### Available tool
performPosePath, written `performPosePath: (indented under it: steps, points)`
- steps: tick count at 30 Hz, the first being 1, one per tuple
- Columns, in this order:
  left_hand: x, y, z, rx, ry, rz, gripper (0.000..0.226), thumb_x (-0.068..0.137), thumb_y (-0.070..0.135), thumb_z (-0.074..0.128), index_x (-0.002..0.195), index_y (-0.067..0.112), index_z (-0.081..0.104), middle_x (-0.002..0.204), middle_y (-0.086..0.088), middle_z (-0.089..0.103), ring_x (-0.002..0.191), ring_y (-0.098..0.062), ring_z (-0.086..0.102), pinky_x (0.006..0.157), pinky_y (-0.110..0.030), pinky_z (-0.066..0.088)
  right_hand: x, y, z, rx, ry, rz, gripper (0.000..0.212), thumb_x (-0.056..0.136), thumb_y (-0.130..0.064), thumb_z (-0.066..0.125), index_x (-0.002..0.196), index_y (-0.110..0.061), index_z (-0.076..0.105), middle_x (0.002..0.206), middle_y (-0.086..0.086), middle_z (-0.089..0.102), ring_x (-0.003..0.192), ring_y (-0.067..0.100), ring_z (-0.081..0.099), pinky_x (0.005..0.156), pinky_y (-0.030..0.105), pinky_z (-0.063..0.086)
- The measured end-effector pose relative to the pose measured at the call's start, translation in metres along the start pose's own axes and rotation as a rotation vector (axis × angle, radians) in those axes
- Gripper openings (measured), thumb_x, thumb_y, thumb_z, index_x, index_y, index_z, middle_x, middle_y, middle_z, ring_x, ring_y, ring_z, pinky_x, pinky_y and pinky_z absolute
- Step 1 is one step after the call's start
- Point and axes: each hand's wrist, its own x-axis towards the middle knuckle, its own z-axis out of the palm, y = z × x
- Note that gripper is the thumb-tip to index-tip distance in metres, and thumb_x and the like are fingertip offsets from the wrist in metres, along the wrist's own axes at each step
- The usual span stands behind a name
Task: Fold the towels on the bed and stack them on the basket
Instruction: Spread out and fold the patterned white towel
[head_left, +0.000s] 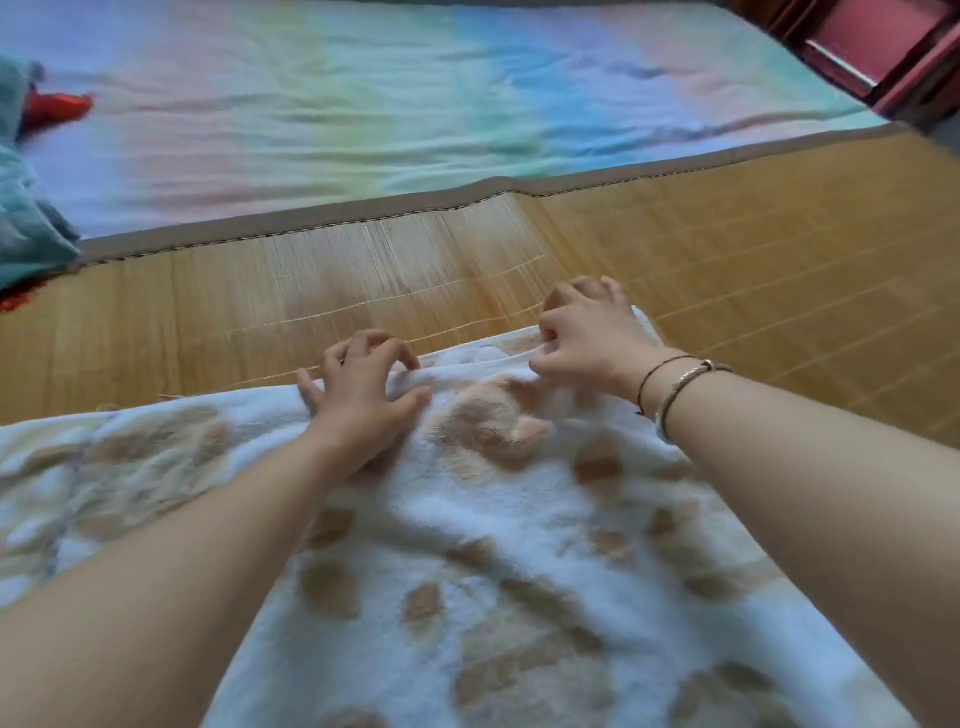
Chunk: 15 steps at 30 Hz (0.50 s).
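Note:
A white towel with tan paw and animal prints (498, 530) lies spread over the near part of the bed, on a bamboo mat (727, 249). My left hand (363, 395) sits at the towel's far edge near the middle, fingers curled and gripping the fabric. My right hand (587, 332) pinches the far edge of the same towel close to its far right corner. Both forearms stretch out across the towel. No basket is in view.
Beyond the mat's grey border lies a pastel rainbow sheet (415, 98). A teal cloth (26, 208) is bunched at the left edge, with something red (57, 109) beside it. Dark red wooden furniture (883, 47) stands at the far right corner.

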Motion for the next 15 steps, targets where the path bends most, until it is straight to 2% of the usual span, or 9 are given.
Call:
performPosePath:
  steps: [2,3,4,5,6,8,11,13,15]
  points:
    - [0.003,0.001,0.002,0.019,0.073,-0.005,0.014,0.084,0.04,0.064,0.087,0.03,0.055,0.123,0.009,0.044,0.125,-0.024,0.029,0.11,-0.056,0.013,0.001,0.005,0.0,0.182,0.108,0.008,0.008,0.085,-0.022,0.053,0.08,-0.017,0.051,0.094,0.002,0.053,0.103,0.024,0.048,0.105,0.038,0.028]
    - [0.004,0.001,0.0,0.023,0.133,-0.01,0.013,0.085,0.036,0.063,0.086,0.026,0.054,0.118,0.005,0.047,0.121,-0.027,0.033,0.107,-0.053,0.02,0.0,0.004,-0.002,0.289,0.127,0.01,0.01,0.089,-0.022,0.053,0.084,-0.014,0.05,0.087,0.003,0.053,0.091,0.025,0.05,0.091,0.036,0.037]
    - [0.007,0.0,-0.002,0.03,0.195,-0.015,0.012,0.087,0.032,0.061,0.087,0.022,0.053,0.114,0.001,0.05,0.116,-0.029,0.037,0.103,-0.05,0.026,-0.002,0.004,-0.004,0.381,0.119,0.017,0.014,0.092,-0.025,0.053,0.088,-0.012,0.049,0.083,0.003,0.053,0.083,0.025,0.049,0.079,0.035,0.038]
    - [0.01,-0.002,-0.006,0.05,0.238,-0.023,0.012,0.088,0.029,0.058,0.09,0.018,0.053,0.112,-0.004,0.053,0.113,-0.032,0.041,0.097,-0.048,0.029,-0.004,0.005,-0.005,0.395,0.083,0.02,0.017,0.095,-0.029,0.051,0.092,-0.012,0.05,0.083,0.003,0.053,0.081,0.024,0.048,0.073,0.034,0.035]
    - [0.012,-0.004,-0.008,0.096,0.239,-0.034,0.015,0.089,0.029,0.056,0.093,0.015,0.053,0.11,-0.008,0.055,0.11,-0.033,0.044,0.093,-0.046,0.031,-0.006,0.009,-0.006,0.328,0.038,0.026,0.02,0.096,-0.033,0.048,0.096,-0.014,0.05,0.084,0.001,0.053,0.082,0.023,0.047,0.074,0.033,0.032]
    - [0.015,-0.006,-0.012,0.22,0.154,-0.071,0.022,0.092,0.033,0.053,0.097,0.011,0.052,0.11,-0.012,0.056,0.107,-0.035,0.048,0.089,-0.045,0.034,-0.007,0.019,-0.003,0.131,-0.021,0.066,0.022,0.094,-0.036,0.042,0.102,-0.016,0.049,0.094,0.002,0.056,0.095,0.025,0.046,0.088,0.037,0.031]
    - [0.014,-0.005,-0.013,0.33,0.074,-0.096,0.027,0.094,0.038,0.048,0.099,0.011,0.048,0.113,-0.014,0.054,0.109,-0.036,0.047,0.09,-0.045,0.035,-0.01,0.034,0.005,-0.006,0.022,0.224,0.04,0.087,-0.026,0.046,0.125,-0.013,0.042,0.128,0.011,0.047,0.122,0.03,0.037,0.106,0.044,0.025]
    - [0.014,0.001,-0.014,0.379,0.08,-0.052,0.028,0.093,0.04,0.049,0.1,0.013,0.046,0.115,-0.012,0.052,0.109,-0.035,0.045,0.09,-0.044,0.035,-0.018,0.042,0.011,0.148,0.053,0.423,0.055,0.088,-0.02,0.047,0.138,-0.007,0.032,0.14,0.016,0.036,0.129,0.034,0.032,0.107,0.044,0.027]
    - [0.014,0.009,-0.014,0.4,0.087,0.004,0.033,0.091,0.041,0.053,0.108,0.014,0.048,0.118,-0.009,0.051,0.112,-0.034,0.043,0.094,-0.043,0.033,-0.028,0.051,0.021,0.37,0.043,0.656,0.054,0.091,-0.022,0.045,0.138,-0.001,0.031,0.142,0.02,0.034,0.131,0.038,0.031,0.106,0.044,0.029]
